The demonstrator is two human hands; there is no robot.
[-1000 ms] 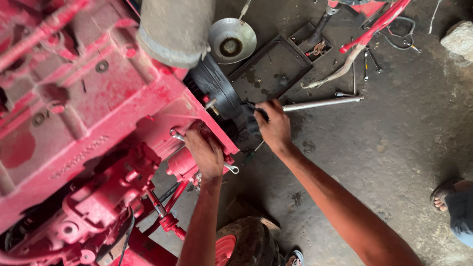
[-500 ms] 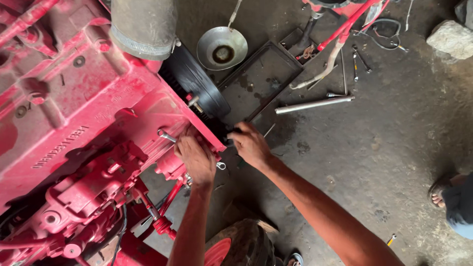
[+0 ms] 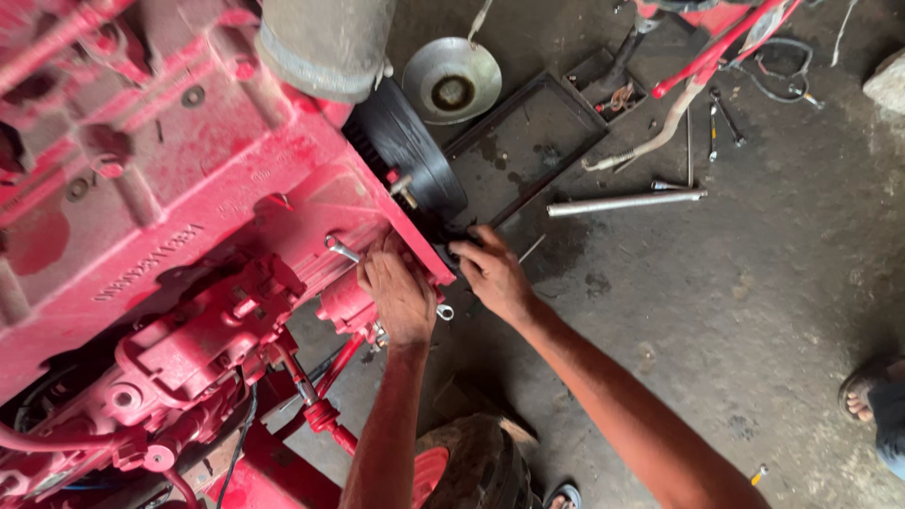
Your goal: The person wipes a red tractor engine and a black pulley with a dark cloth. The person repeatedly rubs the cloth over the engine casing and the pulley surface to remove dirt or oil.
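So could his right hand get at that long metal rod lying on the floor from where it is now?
Probably yes: the rod lies in the open on the floor, beyond the right hand, with nothing in between.

A stained grey concrete floor (image 3: 716, 311) fills the workshop I look down on in flat daylight. On it lie a dark shallow tray (image 3: 528, 151), a round metal pan (image 3: 452, 80), a long steel bar (image 3: 627, 202) and scattered spanners (image 3: 721, 118). A bystander's sandalled foot (image 3: 863, 396) shows at the right edge.
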